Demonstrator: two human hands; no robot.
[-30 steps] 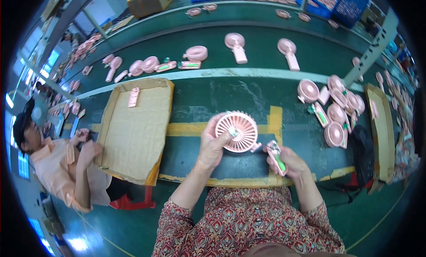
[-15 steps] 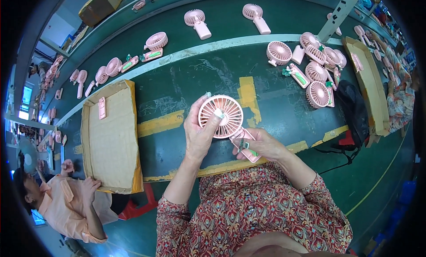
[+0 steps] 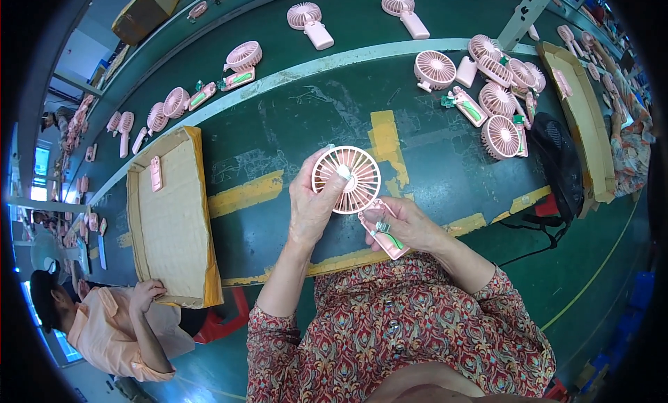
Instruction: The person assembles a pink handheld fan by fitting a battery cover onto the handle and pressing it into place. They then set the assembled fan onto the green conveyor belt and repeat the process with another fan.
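Observation:
A pink handheld fan (image 3: 362,168) is held above the near edge of the bench, its round slatted head facing up. My left hand (image 3: 311,201) grips the head from the left, thumb across the hub and fingers behind it. My right hand (image 3: 410,226) is closed on the fan's opened handle (image 3: 393,247), where a green part and a small circuit board show. The fingers under the handle are partly hidden. White coverings show on some of my left fingertips.
A shallow cardboard tray (image 3: 209,222) with one pink part stands left, beside a seated co-worker (image 3: 118,319). Several pink fans (image 3: 501,136) are heaped at the right, near a black bag (image 3: 557,159) and another cardboard tray (image 3: 581,125). More fans (image 3: 304,15) lie beyond the pale rail.
The fan and both my hands stay nearly in place; my right thumb has shifted slightly up at the handle's joint. The co-worker at the left has turned and lowered the head.

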